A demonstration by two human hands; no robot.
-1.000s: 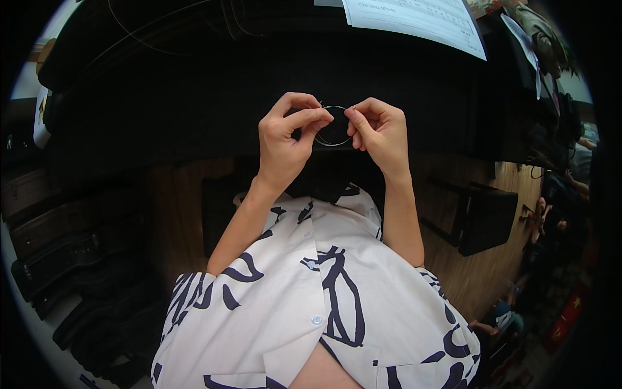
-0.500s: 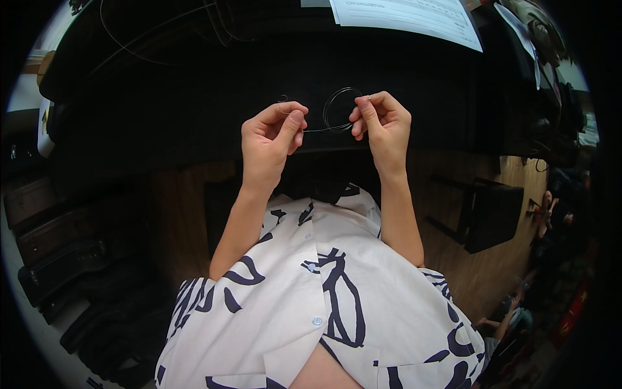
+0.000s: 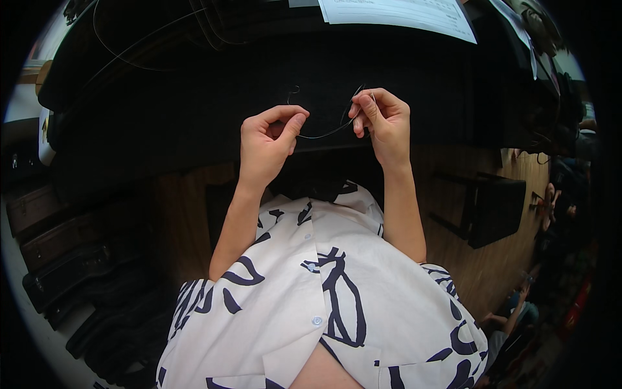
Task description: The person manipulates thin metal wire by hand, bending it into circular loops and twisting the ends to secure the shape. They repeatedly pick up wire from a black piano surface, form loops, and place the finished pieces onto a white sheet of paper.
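A thin, shiny wire-like string (image 3: 326,135) runs in a shallow sag between my two hands, above the dark table surface. My left hand (image 3: 269,139) pinches one part of it between thumb and fingertips, and a small curled end rises above those fingers. On the other side, my right hand (image 3: 387,129) holds the coiled part between thumb and fingers. The loop there shows edge-on as a narrow oval beside the fingertips. Both hands are closed and a hand's width or so apart.
Printed paper sheets (image 3: 402,18) lie at the far side of the black table (image 3: 194,84). More thin strands (image 3: 139,44) curve at the far left. Dark cases (image 3: 65,259) line the left. A black stool (image 3: 495,211) stands at the right, with people beyond.
The coil at my right hand has turned from a round loop to a narrow, edge-on one. The stretch between my hands sags more, and the curled end stands higher above my left hand.
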